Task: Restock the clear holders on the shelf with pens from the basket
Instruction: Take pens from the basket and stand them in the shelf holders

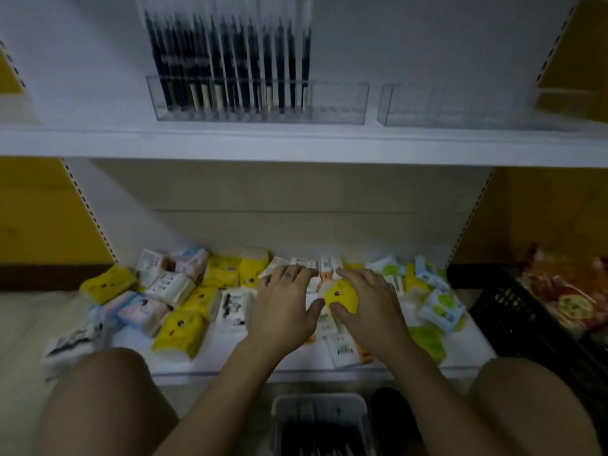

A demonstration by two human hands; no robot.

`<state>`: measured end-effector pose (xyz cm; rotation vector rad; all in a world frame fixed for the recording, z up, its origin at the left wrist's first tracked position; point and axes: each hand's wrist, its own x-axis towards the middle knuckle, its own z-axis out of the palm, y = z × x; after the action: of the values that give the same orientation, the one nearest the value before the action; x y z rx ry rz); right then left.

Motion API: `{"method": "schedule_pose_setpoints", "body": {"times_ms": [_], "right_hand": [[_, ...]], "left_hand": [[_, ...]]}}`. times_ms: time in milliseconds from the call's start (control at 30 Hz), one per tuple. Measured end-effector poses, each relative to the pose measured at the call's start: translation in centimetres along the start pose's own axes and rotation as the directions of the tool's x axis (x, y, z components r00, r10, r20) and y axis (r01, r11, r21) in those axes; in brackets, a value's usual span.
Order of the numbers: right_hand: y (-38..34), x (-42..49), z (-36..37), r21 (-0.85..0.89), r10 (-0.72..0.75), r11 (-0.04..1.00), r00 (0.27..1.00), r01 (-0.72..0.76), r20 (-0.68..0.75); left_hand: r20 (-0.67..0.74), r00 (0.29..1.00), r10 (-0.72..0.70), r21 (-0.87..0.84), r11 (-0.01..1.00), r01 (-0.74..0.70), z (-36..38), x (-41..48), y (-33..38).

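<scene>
Black pens (230, 60) stand in the clear holder (339, 103) above the grips; more lie in the white basket (316, 400) below. Right grip (368, 311) clasps a yellow packet (340, 296); left grip (283, 307) lies spread.

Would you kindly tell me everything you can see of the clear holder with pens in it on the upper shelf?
The clear holder is a long, low trough of transparent plastic-looking material, split by thin dividers into narrow slots. It sits level on the white upper shelf. Dark pens stand upright in most slots; its right end is empty. Only shelf and pens touch it.
</scene>
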<state>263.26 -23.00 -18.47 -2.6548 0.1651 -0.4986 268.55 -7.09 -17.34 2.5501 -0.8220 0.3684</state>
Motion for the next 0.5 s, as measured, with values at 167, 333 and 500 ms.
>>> {"method": "schedule_pose_setpoints", "body": {"times_ms": [167, 333, 500], "right_hand": [[2.6, -1.6, 4.6, -0.06, 0.081, 0.996, 0.98, -0.072, 0.18], [4.5, -3.2, 8.3, -0.022, 0.181, 0.982, 0.921, -0.185, 0.346], [5.9, -5.3, 11.9, 0.019, 0.28, 0.94, 0.803, -0.34, 0.526]], "left_hand": [[0.21, 0.974, -0.089, -0.028, 0.995, 0.097, 5.6, -2.3, -1.7], [0.374, 0.911, -0.172, -0.056, 0.977, 0.208, 10.0, -5.5, -3.8], [0.532, 0.823, -0.199, -0.106, 0.949, 0.297, 13.2, -8.8, -5.0]]}}
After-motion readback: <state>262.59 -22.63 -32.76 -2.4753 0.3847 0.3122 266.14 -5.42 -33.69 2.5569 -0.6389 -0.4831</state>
